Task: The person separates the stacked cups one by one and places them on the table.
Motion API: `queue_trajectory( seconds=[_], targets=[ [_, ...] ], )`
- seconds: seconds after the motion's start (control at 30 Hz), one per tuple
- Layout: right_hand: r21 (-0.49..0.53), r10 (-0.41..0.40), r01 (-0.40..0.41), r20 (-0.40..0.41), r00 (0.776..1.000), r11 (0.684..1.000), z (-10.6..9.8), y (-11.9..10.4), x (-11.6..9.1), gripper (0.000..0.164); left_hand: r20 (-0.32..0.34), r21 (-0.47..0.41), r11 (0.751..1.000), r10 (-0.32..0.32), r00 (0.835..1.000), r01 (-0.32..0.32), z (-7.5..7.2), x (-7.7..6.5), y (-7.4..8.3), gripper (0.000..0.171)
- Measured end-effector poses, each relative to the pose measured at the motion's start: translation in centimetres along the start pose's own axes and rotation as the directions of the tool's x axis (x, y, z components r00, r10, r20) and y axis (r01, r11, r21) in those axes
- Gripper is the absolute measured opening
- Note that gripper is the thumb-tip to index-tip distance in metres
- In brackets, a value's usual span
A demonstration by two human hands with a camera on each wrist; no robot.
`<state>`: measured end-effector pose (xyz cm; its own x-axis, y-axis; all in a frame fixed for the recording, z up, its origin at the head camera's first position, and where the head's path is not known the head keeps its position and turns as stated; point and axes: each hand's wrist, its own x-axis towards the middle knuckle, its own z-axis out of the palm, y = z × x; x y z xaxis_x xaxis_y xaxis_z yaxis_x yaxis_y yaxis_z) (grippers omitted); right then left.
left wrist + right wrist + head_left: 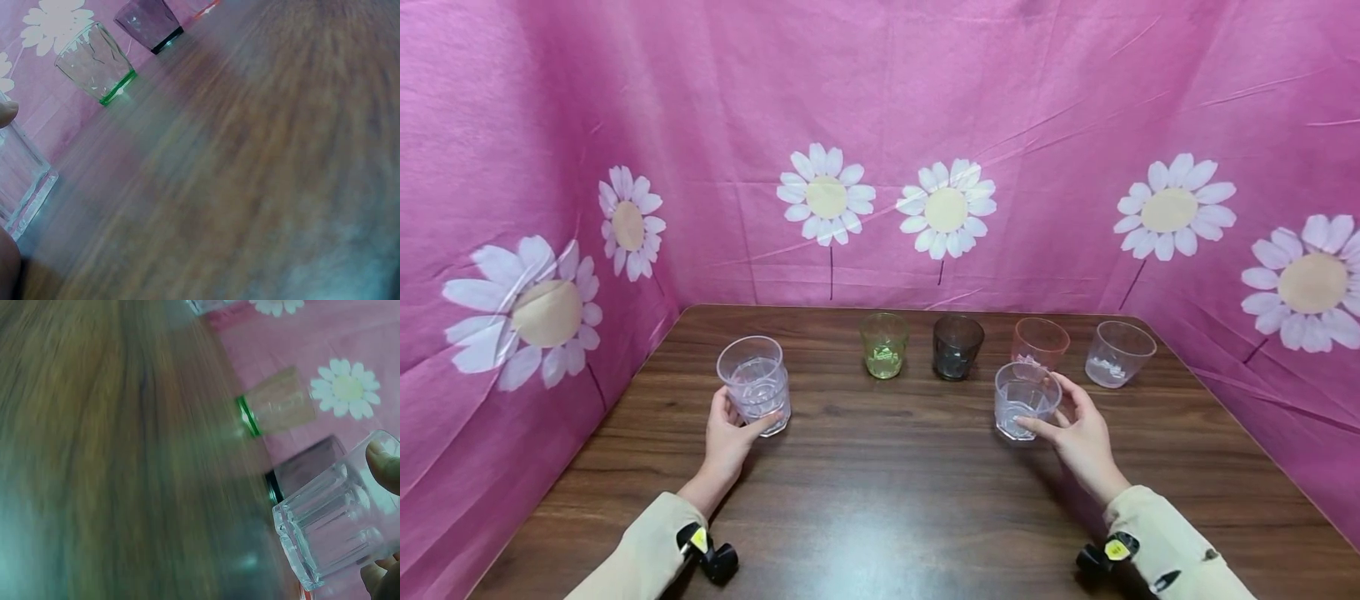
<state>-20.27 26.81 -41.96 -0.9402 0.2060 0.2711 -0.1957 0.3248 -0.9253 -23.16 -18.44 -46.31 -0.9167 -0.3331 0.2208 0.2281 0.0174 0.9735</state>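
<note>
On the left of the table, my left hand [728, 437] grips a clear tumbler [758, 385], thumb across its front and fingers round the left side. A second curved edge shows inside this tumbler, below the rim. My right hand [1086, 437] holds another clear tumbler [1022, 400] between thumb and fingers, from its right side. In the right wrist view, this tumbler [334, 519] has ribbed walls and a thick base, and the thumb [384, 467] presses near its rim. Only the lower part of the left tumbler [22, 172] shows in the left wrist view.
Along the table's back stand a green glass [884, 346], a dark grey glass [957, 348], a pinkish-red glass [1041, 340] and a clear glass [1120, 354]. The right-hand tumbler overlaps the pinkish-red one in the head view. Pink cloth [880, 83] with daisies surrounds the wooden table [880, 467].
</note>
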Motion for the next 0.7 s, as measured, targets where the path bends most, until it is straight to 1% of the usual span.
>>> queue_trajectory(
  seconds=[0.2,0.33,0.47,0.53,0.7],
  targets=[
    [-0.031,0.044,-0.047,-0.074,0.996,0.998,-1.9,0.6,0.1,0.085,-0.005,-0.011,1.0,0.003,1.0,-0.003,0.1,0.0,-0.1,0.078],
    [-0.071,0.045,-0.055,-0.125,0.991,0.996,-3.3,0.9,0.3,0.086,-0.005,-0.015,1.0,0.005,1.0,-0.005,0.1,0.0,-0.2,0.078],
    [-0.115,0.057,-0.079,-0.181,0.982,0.99,-4.6,1.1,0.3,0.085,0.003,-0.013,1.0,0.002,1.0,-0.002,0.2,0.0,-0.2,0.078],
    [-0.122,0.064,-0.091,-0.205,0.977,0.988,-5.2,1.2,0.3,0.083,0.004,-0.008,1.0,-0.001,1.0,0.001,0.2,0.1,-0.2,0.078],
    [-0.087,0.091,-0.118,-0.262,0.961,0.989,-6.4,1.6,0.4,0.075,-0.001,-0.003,1.0,-0.004,1.0,0.004,0.1,0.1,-0.1,0.079]
  ],
)
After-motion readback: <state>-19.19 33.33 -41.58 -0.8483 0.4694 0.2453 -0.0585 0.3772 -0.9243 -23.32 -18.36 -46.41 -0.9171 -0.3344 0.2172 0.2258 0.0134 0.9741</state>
